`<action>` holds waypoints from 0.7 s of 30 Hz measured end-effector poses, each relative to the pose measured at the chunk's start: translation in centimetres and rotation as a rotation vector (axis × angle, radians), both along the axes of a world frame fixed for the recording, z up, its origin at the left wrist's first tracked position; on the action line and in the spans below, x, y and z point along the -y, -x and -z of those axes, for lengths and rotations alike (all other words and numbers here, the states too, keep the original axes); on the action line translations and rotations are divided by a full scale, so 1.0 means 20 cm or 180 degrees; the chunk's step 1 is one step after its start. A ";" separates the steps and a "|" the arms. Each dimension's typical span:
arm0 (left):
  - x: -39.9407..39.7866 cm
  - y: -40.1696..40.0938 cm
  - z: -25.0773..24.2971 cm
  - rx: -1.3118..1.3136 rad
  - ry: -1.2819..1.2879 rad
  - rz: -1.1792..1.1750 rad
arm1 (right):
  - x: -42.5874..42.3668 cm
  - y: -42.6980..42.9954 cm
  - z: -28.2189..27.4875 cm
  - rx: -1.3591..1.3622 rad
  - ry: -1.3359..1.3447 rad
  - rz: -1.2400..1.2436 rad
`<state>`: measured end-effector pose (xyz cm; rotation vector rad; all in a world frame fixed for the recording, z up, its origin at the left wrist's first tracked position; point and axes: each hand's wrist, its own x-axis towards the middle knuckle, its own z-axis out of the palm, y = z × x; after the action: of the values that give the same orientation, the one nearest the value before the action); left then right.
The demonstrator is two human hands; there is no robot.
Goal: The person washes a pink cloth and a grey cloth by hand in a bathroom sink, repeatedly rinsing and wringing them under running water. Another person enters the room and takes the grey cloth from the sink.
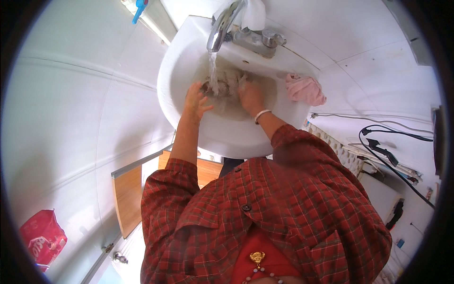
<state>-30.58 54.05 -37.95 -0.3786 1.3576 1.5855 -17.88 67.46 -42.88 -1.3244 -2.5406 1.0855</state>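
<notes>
Cloudy water stands in a white washbasin [230, 136], and a stream [212, 67] falls into it from a chrome faucet [225, 26]. Under the stream lies a soaked greyish-brown item [227, 81], probably cloth; its shape is blurred by water. My right hand [252, 96], with a pale bracelet [262, 115] at the wrist, grips the item's right end, its fingertips partly hidden. Left of the stream, my left hand [195, 101] is spread at the water's edge, close to the item's dark left end, and holds nothing.
A crumpled pink cloth [305, 89] sits on the basin's right rim. The faucet handle [273, 38] is behind. Black cables [393, 131] hang at right. On the left are a wooden panel [127, 200] and a red packet [44, 234] bearing writing.
</notes>
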 end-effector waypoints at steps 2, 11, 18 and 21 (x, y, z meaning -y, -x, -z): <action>0.02 -0.01 0.01 -0.0369 0.0102 0.0172 | 0.02 -0.03 0.07 0.0637 -0.0139 -0.0880; -0.07 -0.10 0.20 0.0217 -0.0285 0.0130 | 0.22 0.06 -0.34 -0.1660 0.0378 -0.0867; -0.01 -0.06 0.38 -0.1460 -0.1518 0.1254 | 0.52 0.03 -0.53 -0.1781 -0.0413 -0.1138; -0.05 -0.10 0.35 -0.0231 -0.1858 0.0311 | 0.41 0.09 -0.38 -0.1578 -0.0868 -0.0994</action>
<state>-28.60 55.13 -45.00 0.0999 0.8888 1.8347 -19.63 59.25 -35.21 -0.5221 -2.4327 0.9183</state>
